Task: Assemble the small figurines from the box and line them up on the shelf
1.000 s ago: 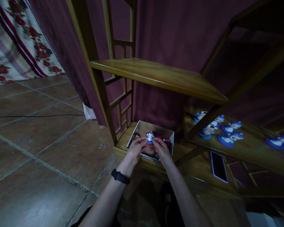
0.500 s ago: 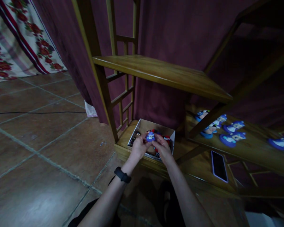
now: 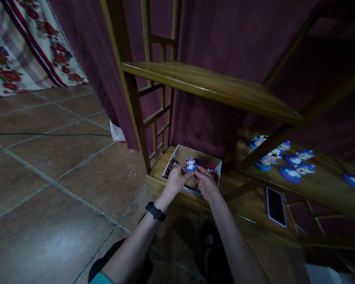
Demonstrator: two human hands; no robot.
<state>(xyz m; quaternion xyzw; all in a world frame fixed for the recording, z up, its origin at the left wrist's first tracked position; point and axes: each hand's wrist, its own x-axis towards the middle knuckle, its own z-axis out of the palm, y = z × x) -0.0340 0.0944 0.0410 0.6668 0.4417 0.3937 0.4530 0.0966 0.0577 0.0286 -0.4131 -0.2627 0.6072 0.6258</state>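
Between my two hands is a small figurine with a blue-purple top, a white body and a round purple base. My left hand pinches its base from the left. The fingers of my right hand are closed on its right side. Both hands are above an open cardboard box with white outer walls. Inside the box lie several small red, black and dark figures, partly hidden by my hands.
The box stands on the low level of a wooden shelf unit. To the right, several similar blue-purple figurines stand on a higher board. Below them lies a phone with a pale purple edge. A dark cable crosses the tiled floor.
The figurine has been raised slightly and tipped more upright in my fingers, so its front shows more. The camera view has shifted a little.
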